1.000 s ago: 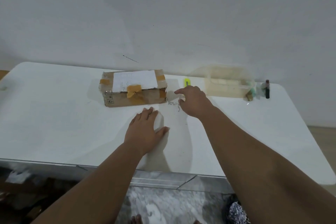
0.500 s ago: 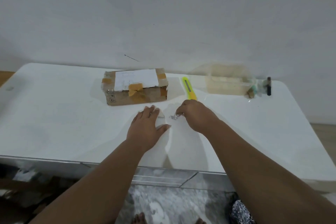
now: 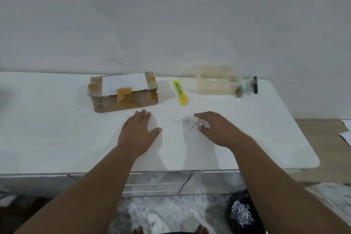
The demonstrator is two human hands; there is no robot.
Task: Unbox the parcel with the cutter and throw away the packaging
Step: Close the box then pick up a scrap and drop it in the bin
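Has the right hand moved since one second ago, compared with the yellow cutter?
Yes. The right hand pulled back from the yellow cutter, which it partly covered before, toward the near edge of the table, and now pinches a crumpled paper scrap.

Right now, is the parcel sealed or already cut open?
Sealed. The parcel has its top closed flat under intact tan tape and a label; the yellow cutter lies apart from it on the table.

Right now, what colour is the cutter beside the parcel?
The cutter is yellow with a grey strip; head view.
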